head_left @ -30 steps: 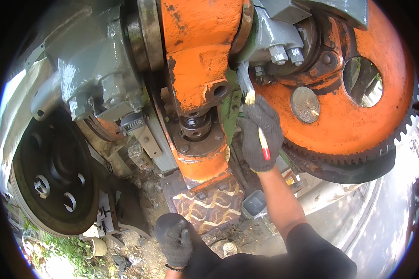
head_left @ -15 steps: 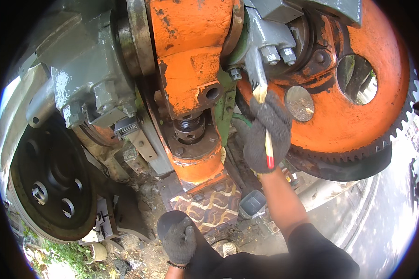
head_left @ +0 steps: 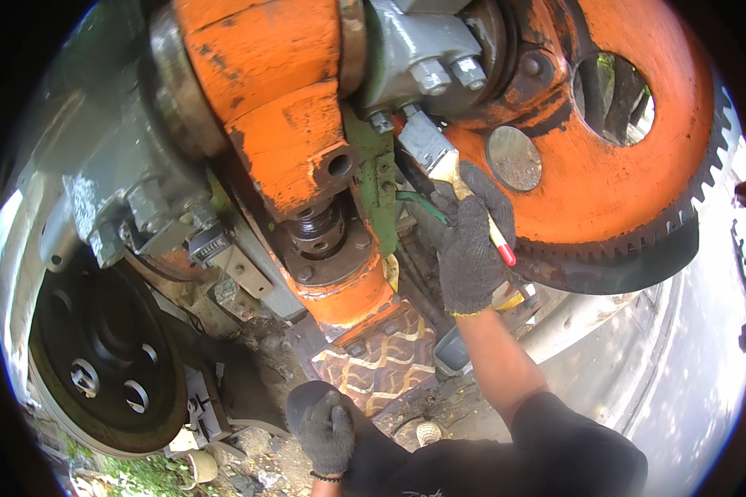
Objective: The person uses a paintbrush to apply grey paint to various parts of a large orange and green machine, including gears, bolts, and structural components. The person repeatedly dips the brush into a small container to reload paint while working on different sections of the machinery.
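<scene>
My right hand (head_left: 472, 248), in a dark grey knit glove, grips a paintbrush (head_left: 449, 168) with a pale, red-tipped handle. Its flat, grey-coated bristles point up and left, close under the bolts of a grey bearing housing (head_left: 402, 58); whether they touch is unclear. Behind the hand, a green strip (head_left: 421, 201) sticks out. My left hand (head_left: 327, 435), gloved alike, rests with curled fingers on my knee (head_left: 305, 396). Between the machine's two wheels stands an orange ram (head_left: 286, 141) above a dark greasy screw (head_left: 319, 228).
A large orange gear wheel (head_left: 588, 199) with dark teeth fills the right side. At left is a dark flywheel (head_left: 99, 348) below another grey housing (head_left: 133, 190). A patterned cloth (head_left: 381, 364), a grey tub (head_left: 452, 352) and a woven pot (head_left: 201, 465) lie lower down.
The view has shifted, so the machine sits farther left. The brush has tilted: its bristles have moved left and down, while its red handle end has swung right and up. The left hand stays on the knee.
</scene>
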`<state>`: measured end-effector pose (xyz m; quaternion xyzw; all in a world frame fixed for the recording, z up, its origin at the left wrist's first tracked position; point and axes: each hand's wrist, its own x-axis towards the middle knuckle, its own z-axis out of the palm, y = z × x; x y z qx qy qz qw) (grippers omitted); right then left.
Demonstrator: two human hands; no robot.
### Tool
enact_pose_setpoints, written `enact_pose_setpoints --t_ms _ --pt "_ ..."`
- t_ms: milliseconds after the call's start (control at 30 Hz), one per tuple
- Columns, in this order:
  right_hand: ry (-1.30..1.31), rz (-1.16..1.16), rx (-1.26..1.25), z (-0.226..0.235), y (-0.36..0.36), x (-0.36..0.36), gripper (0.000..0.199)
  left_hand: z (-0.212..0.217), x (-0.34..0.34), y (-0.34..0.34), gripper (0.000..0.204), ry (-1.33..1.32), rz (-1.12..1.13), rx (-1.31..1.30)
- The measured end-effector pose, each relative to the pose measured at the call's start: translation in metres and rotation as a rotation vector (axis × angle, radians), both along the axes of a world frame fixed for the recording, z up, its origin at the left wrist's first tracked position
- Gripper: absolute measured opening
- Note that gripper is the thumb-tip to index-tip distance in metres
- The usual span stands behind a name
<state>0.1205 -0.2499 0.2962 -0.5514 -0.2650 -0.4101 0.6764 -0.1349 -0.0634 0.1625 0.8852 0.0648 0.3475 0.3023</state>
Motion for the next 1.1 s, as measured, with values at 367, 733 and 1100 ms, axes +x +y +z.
enact_pose_setpoints --t_ms 367,733,1100 --pt "0.243 0.577 0.915 0.044 0.031 -0.001 0.029 -0.014 -0.008 0.006 0.026 0.128 0.105 -0.061" --pt "0.083 0.595 0.867 0.055 0.018 -0.001 0.029 0.0 -0.006 -0.002 0.024 0.186 0.186 0.202" --pt "0.089 1.059 1.18 0.045 0.022 0.021 0.037 0.007 0.004 -0.007 0.025 0.19 0.163 0.246"
